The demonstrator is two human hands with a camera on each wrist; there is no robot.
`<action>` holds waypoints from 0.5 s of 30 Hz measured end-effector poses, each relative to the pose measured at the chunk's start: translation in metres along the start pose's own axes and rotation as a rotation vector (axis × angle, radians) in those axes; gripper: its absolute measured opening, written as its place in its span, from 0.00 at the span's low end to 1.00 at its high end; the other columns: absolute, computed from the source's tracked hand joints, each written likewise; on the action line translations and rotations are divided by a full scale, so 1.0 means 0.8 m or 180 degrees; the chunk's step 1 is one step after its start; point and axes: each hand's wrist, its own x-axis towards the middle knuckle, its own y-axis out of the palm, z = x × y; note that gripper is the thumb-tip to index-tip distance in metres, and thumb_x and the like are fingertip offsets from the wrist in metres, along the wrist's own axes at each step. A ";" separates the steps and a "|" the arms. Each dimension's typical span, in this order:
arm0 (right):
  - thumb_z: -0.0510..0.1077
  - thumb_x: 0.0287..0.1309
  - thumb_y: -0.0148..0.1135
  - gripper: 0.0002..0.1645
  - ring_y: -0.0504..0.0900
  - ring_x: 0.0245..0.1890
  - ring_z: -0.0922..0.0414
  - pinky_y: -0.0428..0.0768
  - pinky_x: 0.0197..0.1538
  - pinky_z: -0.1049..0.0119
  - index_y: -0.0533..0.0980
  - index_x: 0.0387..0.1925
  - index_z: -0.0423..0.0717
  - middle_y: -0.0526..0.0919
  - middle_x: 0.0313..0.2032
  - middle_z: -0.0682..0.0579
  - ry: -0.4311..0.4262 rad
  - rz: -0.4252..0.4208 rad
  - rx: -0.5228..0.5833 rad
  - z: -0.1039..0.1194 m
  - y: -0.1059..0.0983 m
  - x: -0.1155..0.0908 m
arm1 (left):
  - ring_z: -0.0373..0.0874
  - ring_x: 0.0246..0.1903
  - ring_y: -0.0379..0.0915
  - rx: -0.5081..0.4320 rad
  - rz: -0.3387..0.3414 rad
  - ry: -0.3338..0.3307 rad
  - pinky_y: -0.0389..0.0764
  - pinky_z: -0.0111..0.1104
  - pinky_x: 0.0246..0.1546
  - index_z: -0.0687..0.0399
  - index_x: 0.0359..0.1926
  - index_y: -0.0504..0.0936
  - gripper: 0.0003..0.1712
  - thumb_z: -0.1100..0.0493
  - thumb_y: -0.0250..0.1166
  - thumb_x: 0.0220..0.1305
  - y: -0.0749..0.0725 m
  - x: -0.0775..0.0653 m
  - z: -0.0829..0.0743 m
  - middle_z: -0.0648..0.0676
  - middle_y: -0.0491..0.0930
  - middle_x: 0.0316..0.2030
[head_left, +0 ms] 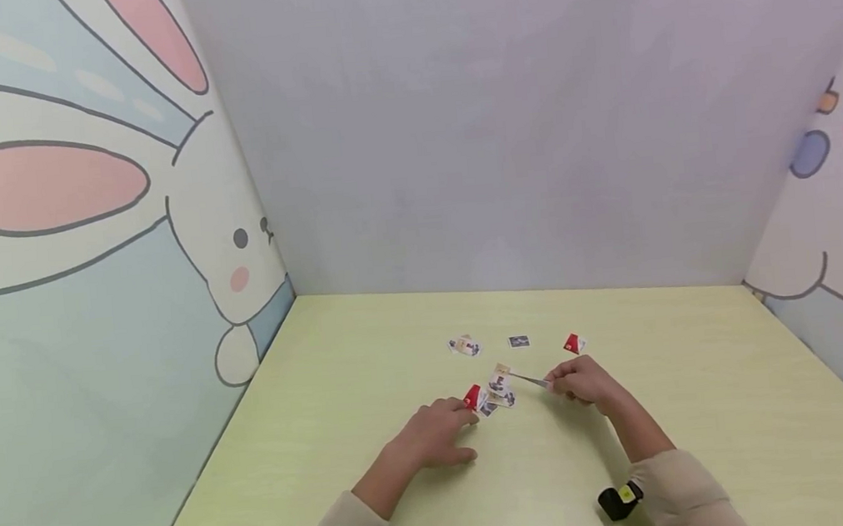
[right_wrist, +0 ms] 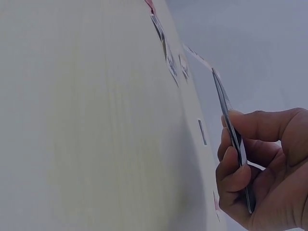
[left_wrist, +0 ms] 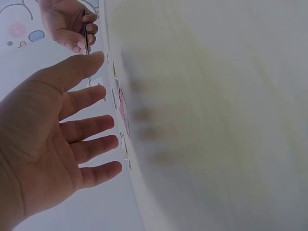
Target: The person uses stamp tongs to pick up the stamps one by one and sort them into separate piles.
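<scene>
My right hand (head_left: pixel 581 380) pinches a pair of metal tweezers (head_left: pixel 530 380) between thumb and fingers. At the tweezers' tips is a small printed paper piece (right_wrist: pixel 198 56), lifted above the table in the right wrist view. Below it in the head view lies a loose group of cut-out pieces, among them a red and white one (head_left: pixel 472 396) and a purple and white one (head_left: pixel 504 399). My left hand (head_left: pixel 437 435) has its fingers spread and relaxed beside that group, fingertips right at the red piece. Nothing is held in it.
Farther back on the pale yellow table (head_left: pixel 368 334) lie a small cluster of cut-outs (head_left: pixel 465 345), a dark rectangular piece (head_left: pixel 519 341) and another red and white piece (head_left: pixel 574 343). Walls with cartoon animals rise at left and right, and a plain wall (head_left: pixel 486 140) behind.
</scene>
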 end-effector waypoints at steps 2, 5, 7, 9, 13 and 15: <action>0.34 0.54 0.59 0.08 0.60 0.14 0.60 0.59 0.18 0.69 0.80 0.35 0.34 0.70 0.17 0.51 0.0016 -0.0025 0.0032 0.001 0.003 0.003 | 0.43 0.50 0.69 -0.0005 -0.0011 0.0020 0.73 0.37 0.46 0.46 0.50 0.80 0.24 0.44 0.68 0.53 0.001 0.000 0.002 0.48 0.74 0.51; 0.34 0.54 0.58 0.08 0.60 0.14 0.59 0.59 0.18 0.68 0.80 0.35 0.34 0.70 0.16 0.51 0.0014 -0.0086 0.0036 0.004 0.007 0.007 | 0.43 0.50 0.69 0.0019 -0.0043 0.0059 0.73 0.36 0.46 0.45 0.50 0.80 0.23 0.45 0.68 0.54 0.003 0.001 0.006 0.48 0.74 0.51; 0.33 0.54 0.58 0.09 0.60 0.14 0.59 0.59 0.18 0.68 0.80 0.36 0.33 0.70 0.17 0.50 -0.0002 -0.0100 0.0037 0.005 0.008 0.010 | 0.43 0.50 0.69 0.0016 -0.0063 0.0086 0.74 0.36 0.46 0.45 0.49 0.80 0.22 0.45 0.67 0.54 0.003 0.003 0.009 0.48 0.74 0.51; 0.34 0.55 0.57 0.09 0.61 0.15 0.59 0.60 0.19 0.68 0.79 0.36 0.33 0.70 0.17 0.50 -0.0010 -0.0113 0.0033 0.006 0.009 0.013 | 0.43 0.50 0.69 0.0034 -0.0074 0.0098 0.74 0.36 0.46 0.45 0.49 0.80 0.22 0.45 0.67 0.54 0.003 0.004 0.012 0.48 0.74 0.51; 0.33 0.54 0.57 0.10 0.61 0.14 0.60 0.60 0.18 0.69 0.79 0.37 0.32 0.70 0.17 0.51 -0.0030 -0.0123 0.0054 0.005 0.012 0.021 | 0.45 0.52 0.69 -0.0019 -0.0040 0.0025 0.73 0.39 0.48 0.44 0.50 0.80 0.22 0.46 0.67 0.54 0.001 0.006 0.016 0.50 0.73 0.53; 0.33 0.54 0.58 0.10 0.61 0.14 0.60 0.60 0.18 0.69 0.80 0.37 0.32 0.70 0.16 0.51 -0.0011 -0.0153 0.0050 0.005 0.013 0.024 | 0.47 0.53 0.68 -0.0065 0.0003 -0.0042 0.72 0.41 0.49 0.43 0.51 0.80 0.23 0.45 0.67 0.54 0.001 0.006 0.018 0.51 0.73 0.55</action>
